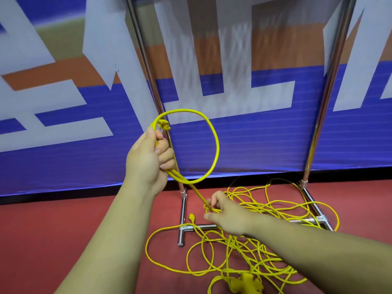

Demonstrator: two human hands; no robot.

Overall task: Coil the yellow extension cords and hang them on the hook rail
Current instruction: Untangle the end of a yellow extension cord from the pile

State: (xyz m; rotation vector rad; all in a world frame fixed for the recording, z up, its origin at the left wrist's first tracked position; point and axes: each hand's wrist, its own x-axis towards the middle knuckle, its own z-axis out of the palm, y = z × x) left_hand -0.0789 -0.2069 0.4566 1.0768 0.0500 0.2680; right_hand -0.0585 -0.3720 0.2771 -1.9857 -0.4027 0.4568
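Note:
My left hand (149,158) is raised in front of the banner and grips a yellow extension cord, which forms one round loop (214,145) to the right of the fist. The cord's plug end (164,124) sticks out above my fingers. From the fist the cord runs down to my right hand (227,216), which pinches it low over the floor. A tangled heap of yellow cord (250,257) lies spread on the red floor beneath. A yellow socket block (246,284) sits at the bottom edge. A second plug (191,217) lies by the rack's foot.
A chrome rack stands on the floor, with a left upright (146,66), a right upright (324,98) and a base bar (182,219); its top is out of frame. Cord lies over the base bars. A blue, white and orange banner (63,115) hangs behind.

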